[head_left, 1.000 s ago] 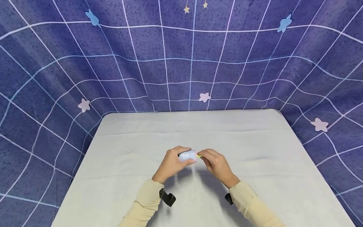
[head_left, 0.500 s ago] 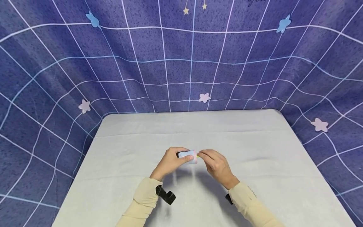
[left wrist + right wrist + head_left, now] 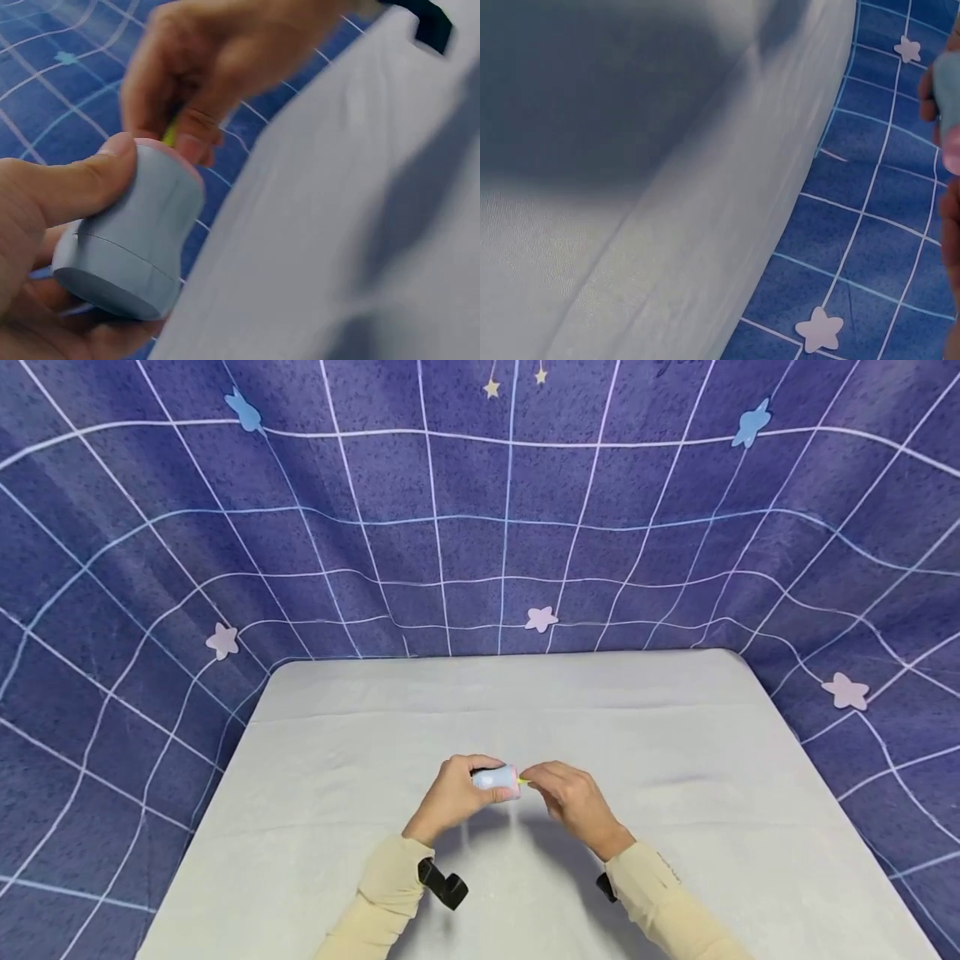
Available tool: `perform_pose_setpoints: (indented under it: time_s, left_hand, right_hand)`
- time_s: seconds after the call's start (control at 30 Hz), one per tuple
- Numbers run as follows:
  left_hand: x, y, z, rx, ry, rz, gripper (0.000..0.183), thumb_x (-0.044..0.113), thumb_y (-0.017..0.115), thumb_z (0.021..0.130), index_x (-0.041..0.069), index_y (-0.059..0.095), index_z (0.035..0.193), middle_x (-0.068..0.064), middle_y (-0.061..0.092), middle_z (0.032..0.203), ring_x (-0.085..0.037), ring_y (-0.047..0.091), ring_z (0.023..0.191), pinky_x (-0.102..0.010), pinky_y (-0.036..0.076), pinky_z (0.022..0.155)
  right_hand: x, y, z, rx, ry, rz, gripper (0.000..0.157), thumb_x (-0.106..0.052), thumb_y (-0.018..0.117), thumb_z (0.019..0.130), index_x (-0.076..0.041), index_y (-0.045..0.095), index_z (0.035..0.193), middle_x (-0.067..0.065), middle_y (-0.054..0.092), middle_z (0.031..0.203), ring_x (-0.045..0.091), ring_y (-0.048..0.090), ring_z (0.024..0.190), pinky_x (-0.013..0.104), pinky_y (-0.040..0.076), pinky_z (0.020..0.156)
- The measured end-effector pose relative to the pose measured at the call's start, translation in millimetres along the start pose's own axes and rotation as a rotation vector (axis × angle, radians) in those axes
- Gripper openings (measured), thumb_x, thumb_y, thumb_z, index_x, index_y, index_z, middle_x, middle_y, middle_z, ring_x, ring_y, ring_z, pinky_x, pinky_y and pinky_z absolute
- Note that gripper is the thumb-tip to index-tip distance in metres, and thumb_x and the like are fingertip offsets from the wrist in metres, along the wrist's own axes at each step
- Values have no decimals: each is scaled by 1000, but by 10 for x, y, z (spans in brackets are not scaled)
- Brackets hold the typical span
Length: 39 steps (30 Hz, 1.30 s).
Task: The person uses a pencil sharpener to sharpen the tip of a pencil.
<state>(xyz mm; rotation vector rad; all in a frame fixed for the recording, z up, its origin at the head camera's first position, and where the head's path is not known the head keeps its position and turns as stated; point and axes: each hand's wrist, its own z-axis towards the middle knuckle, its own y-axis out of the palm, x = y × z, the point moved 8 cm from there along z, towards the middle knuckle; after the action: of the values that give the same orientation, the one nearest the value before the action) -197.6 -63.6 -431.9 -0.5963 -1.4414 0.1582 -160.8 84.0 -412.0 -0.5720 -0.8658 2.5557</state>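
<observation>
In the head view my left hand (image 3: pixel 450 795) grips a small light-blue cylinder (image 3: pixel 495 778) with a narrowed waist and a pink end. It is held sideways above the table, pink end to the right. My right hand (image 3: pixel 576 802) pinches a thin yellow-green stick (image 3: pixel 523 781) at that pink end; most of the stick is hidden by the fingers. Up close in the left wrist view, the cylinder (image 3: pixel 139 225) shows a seam near its flat base, and my left thumb presses its side. The right wrist view catches only the cylinder's edge (image 3: pixel 949 90) at far right.
Below the hands spreads a table (image 3: pixel 360 735) with a white cover, bearing the arms' shadows. A purple-blue curtain (image 3: pixel 472 543) with grid lines and stars stands behind it and at both sides. Each wrist carries a black camera mount (image 3: pixel 444 885).
The left hand and the cylinder shift slightly and turn a little, now a bit lower than half a second ago. The right hand stays at the pink end; the visible length of the stick varies.
</observation>
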Motion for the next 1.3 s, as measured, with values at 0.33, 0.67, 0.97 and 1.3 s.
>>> perform_pose_setpoints:
  time_s: [0.33,0.67,0.97,1.3]
  left_hand:
    - [81,119,-56,54,174,137,42,18,84,71,4,71,108,-7,69,104,-16,62,87,-25,49,71]
    - [200,208,-172,149,311,239,42,10,83,72,1,67,109,-6,65,109,-20,63,99,-34,53,81]
    - [168,133,-153,166,294,269,43,11,82,72,1,67,110,-8,64,109,-22,63,99,-37,54,81]
    - [255,-7,-59,185,284,234,45,13,85,69,2,68,109,-7,66,106,-20,63,95,-34,52,78]
  right_hand:
    - [203,93,-18,-276,263,248,14,1,65,87,-5,72,97,4,72,79,2,57,56,15,47,51]
    - [441,279,-131,-471,621,565,23,-9,50,98,-1,70,90,18,64,66,3,45,43,19,38,41]
    - [333,237,-44,-386,482,310,15,-8,59,94,-6,71,102,6,73,90,13,65,71,22,53,63]
    - [134,60,57,-133,193,-42,25,-3,74,80,-6,70,104,6,72,95,19,68,85,30,56,69]
